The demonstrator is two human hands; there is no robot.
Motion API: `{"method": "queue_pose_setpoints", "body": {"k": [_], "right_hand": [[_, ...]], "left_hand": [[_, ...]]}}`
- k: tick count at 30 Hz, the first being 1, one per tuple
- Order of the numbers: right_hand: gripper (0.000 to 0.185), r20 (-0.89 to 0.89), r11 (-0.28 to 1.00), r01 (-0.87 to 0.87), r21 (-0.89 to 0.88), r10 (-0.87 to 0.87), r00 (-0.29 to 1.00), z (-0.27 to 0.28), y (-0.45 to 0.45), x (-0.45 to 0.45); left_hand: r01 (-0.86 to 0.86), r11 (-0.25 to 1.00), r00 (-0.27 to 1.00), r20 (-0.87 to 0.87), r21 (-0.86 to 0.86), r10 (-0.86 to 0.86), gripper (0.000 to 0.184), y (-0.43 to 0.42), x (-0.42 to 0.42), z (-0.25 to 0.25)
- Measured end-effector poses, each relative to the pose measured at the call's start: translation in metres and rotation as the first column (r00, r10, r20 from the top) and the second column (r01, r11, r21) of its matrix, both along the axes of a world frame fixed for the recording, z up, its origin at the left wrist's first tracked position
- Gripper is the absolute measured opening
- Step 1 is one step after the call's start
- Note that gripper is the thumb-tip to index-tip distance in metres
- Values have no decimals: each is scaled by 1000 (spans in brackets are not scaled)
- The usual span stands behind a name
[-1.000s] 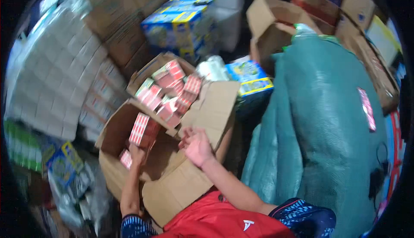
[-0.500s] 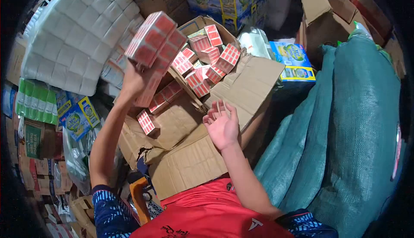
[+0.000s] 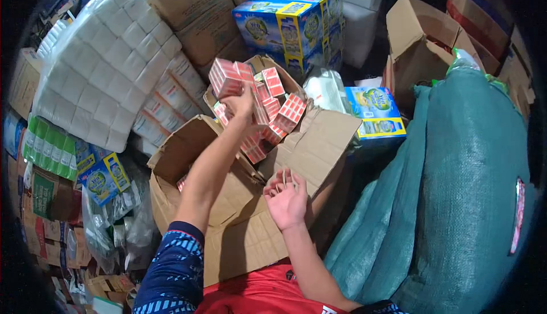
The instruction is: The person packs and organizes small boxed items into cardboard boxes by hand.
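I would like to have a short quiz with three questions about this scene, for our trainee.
1. Which hand holds the red-and-white packs?
2. True or false: the right hand is gripping a blue box.
3. What colour are the big sacks on the right side: A white, B blue-green, C yellow?

Key:
1. The left hand.
2. False; the right hand grips none.
3. B.
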State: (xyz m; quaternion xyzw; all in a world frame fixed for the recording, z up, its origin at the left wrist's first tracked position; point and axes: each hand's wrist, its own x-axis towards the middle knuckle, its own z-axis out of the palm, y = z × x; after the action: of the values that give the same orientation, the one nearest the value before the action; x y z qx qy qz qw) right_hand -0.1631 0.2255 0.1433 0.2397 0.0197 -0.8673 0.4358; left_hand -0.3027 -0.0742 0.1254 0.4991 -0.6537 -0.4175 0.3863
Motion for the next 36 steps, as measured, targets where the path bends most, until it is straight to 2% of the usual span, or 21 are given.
{"method": "queue_pose_setpoints", "body": {"k": [1, 3, 5, 8, 9, 11, 12, 14, 15, 16, 18, 21, 22, 24, 26, 28, 30, 31, 32, 34, 36], "right_hand": [[29, 13, 1000, -2, -11, 2, 1000, 0, 0, -1], [29, 32, 1000, -3, -17, 3, 999, 1, -1, -2], [29, 57, 1000, -6, -18, 7, 998, 0, 0, 1], [28, 68, 1000, -9, -19, 10, 998, -5, -2, 1], [27, 67, 1000, -13, -10, 14, 998, -7, -3, 1], [25, 69, 999, -30, 17, 29, 997, -8, -5, 3], [25, 53, 999, -32, 20, 31, 998, -9, -7, 3], [24, 23, 998, -47, 34, 46, 999, -13, -10, 5], [19, 3, 998, -57, 40, 57, 998, -8, -10, 7], [19, -11, 996, -70, 60, 71, 997, -11, -9, 9], [18, -52, 994, -85, 76, 89, 995, -15, -16, 8], [17, -81, 992, -90, 89, 97, 992, -13, -18, 10], [17, -93, 992, -88, 94, 97, 991, -12, -19, 11], [20, -146, 990, -80, 113, 96, 985, -7, -21, 13], [21, -203, 990, -60, 128, 86, 975, 1, -18, 18], [23, -257, 984, -53, 169, 96, 962, 3, -14, 19], [24, -298, 979, -36, 199, 95, 950, 2, -9, 16], [23, -317, 976, -24, 218, 94, 944, 1, -8, 14], [23, -329, 974, -7, 228, 84, 941, 1, -8, 13], [22, -353, 969, 21, 245, 69, 933, 2, -6, 10], [22, -315, 974, 16, 224, 57, 947, 3, -8, 6]], "left_hand": [[-52, 997, 997, 59, 62, 49, 128, 8, 1, -5], [2, 993, 956, 290, 114, -35, 127, 7, 1, -19], [122, 937, 955, 220, 326, -201, 109, -9, 10, -55], [343, 895, 900, 173, 286, -400, 85, 35, 57, 12], [368, 913, 896, 198, 174, -398, 64, 46, 74, 27], [530, 848, 845, -99, 27, -525, 36, 25, 107, 11], [555, 832, 811, -215, -10, -544, 28, 44, 132, 46], [481, 830, 835, -144, -282, -532, 22, 48, 181, 61], [420, 858, 887, -66, -296, -457, 20, 45, 207, 63], [397, 859, 893, -79, -322, -443, 21, 37, 230, 57], [378, 897, 913, 254, -230, -319, 31, 16, 279, 50], [421, 906, 614, 723, 41, -318, 56, -54, 340, -27], [364, 926, 468, 839, 104, -278, 78, -63, 354, -50], [178, 951, 331, 894, 254, -301, 95, -57, 366, -63], [-13, 967, 528, 823, 256, -210, 104, -64, 370, -117], [-187, 930, 569, 806, 318, -161, 119, -48, 362, -103], [-279, 928, 476, 875, 248, -91, 112, -51, 353, -140], [-284, 930, 450, 889, 233, -85, 104, -31, 348, -117], [-341, 931, 553, 829, 131, 86, 100, -26, 350, -127], [-298, 955, 384, 914, -10, 129, 106, -24, 355, -132], [-307, 945, 435, 900, 109, 37, 111, -13, 356, -107]]}}
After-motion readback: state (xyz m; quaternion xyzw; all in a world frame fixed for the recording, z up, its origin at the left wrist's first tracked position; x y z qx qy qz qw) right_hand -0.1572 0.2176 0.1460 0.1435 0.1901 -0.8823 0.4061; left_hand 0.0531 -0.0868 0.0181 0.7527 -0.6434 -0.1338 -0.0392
